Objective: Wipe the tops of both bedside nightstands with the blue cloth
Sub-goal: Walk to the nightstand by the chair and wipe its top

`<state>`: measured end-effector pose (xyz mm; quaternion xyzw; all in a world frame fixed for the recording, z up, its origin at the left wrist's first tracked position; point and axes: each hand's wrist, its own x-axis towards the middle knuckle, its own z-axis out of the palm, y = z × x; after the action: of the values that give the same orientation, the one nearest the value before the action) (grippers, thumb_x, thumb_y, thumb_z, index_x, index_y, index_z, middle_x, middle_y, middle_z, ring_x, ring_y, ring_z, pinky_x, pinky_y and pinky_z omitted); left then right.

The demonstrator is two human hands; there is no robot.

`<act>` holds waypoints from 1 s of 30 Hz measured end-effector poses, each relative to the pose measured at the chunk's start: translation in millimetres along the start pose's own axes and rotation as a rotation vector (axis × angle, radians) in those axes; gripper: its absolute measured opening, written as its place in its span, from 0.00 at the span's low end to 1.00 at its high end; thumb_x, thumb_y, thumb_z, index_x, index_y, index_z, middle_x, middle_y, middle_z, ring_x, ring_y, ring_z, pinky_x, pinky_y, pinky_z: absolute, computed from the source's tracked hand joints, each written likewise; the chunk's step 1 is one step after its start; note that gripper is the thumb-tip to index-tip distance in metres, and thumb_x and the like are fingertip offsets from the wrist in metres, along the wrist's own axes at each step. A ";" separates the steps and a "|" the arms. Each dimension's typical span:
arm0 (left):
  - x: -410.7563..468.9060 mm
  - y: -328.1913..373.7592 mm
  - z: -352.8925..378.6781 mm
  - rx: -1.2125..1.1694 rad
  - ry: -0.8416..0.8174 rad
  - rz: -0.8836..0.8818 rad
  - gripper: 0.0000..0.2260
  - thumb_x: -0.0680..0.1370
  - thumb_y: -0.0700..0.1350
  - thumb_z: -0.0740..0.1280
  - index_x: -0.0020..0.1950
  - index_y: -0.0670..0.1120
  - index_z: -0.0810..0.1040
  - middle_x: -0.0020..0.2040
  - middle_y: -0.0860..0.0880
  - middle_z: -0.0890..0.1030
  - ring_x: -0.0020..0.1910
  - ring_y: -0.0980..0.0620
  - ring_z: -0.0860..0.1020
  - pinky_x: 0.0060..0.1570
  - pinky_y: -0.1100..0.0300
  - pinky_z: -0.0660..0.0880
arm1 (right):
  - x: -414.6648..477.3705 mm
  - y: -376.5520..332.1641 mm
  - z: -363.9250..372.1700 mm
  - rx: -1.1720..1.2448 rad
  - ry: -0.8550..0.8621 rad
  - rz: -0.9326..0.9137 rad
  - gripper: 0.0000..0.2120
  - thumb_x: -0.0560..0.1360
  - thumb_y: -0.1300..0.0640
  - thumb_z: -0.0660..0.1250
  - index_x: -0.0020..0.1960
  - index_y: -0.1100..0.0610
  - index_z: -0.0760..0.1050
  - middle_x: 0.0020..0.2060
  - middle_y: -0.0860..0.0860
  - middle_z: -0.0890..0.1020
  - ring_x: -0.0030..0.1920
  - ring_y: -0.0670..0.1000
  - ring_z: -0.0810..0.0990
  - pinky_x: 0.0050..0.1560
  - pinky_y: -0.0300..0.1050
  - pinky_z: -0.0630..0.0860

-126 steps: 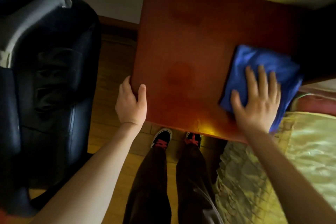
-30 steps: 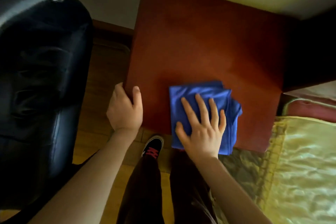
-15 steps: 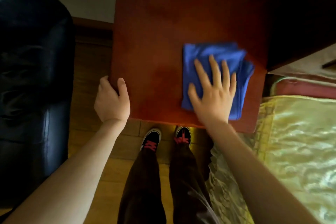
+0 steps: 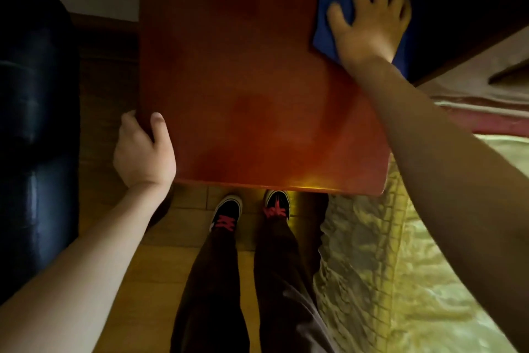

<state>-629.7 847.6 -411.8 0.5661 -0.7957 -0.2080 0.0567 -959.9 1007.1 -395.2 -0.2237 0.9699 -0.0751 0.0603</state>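
Note:
A reddish-brown wooden nightstand top (image 4: 243,80) fills the middle of the head view. The folded blue cloth (image 4: 329,3) lies at its far right corner, partly cut off by the frame's top edge. My right hand (image 4: 369,17) presses flat on the cloth with fingers spread. My left hand (image 4: 143,149) grips the near left corner of the nightstand, thumb on top and fingers around the side edge.
A dark blue padded chair (image 4: 34,129) stands close on the left. The bed with a shiny yellow-green cover (image 4: 415,252) lies to the right. A dark headboard (image 4: 469,3) borders the nightstand's right side. My legs and shoes (image 4: 249,209) stand on wooden floor.
My right hand has slid the blue cloth from the near middle of the top to the far right corner. My left hand has kept its grip on the left corner.

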 end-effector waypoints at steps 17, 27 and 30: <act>-6.3 9.1 -2.9 0.008 0.010 -0.032 0.27 0.79 0.60 0.50 0.67 0.41 0.69 0.61 0.41 0.78 0.54 0.39 0.79 0.47 0.53 0.71 | -247.8 -13.5 22.1 0.045 0.028 0.142 0.30 0.74 0.39 0.62 0.74 0.42 0.65 0.76 0.49 0.65 0.77 0.59 0.57 0.74 0.63 0.51; -4.1 4.8 -6.6 -0.030 -0.081 0.004 0.25 0.80 0.59 0.50 0.67 0.42 0.68 0.60 0.42 0.78 0.54 0.41 0.78 0.46 0.54 0.71 | -224.4 -41.8 -9.1 0.251 0.003 0.057 0.29 0.76 0.43 0.62 0.75 0.48 0.65 0.75 0.51 0.66 0.77 0.57 0.59 0.75 0.61 0.55; -2.1 4.6 -12.3 -0.071 -0.168 -0.024 0.26 0.80 0.59 0.51 0.68 0.42 0.66 0.61 0.41 0.77 0.54 0.40 0.78 0.46 0.52 0.72 | -230.9 -17.6 -28.9 0.209 0.078 0.339 0.33 0.74 0.40 0.65 0.75 0.54 0.65 0.73 0.54 0.69 0.70 0.61 0.66 0.67 0.60 0.64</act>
<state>-629.0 847.4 -398.6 0.5538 -0.7829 -0.2835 0.0070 -750.7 1097.1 -344.6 -0.0468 0.9822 -0.1726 0.0574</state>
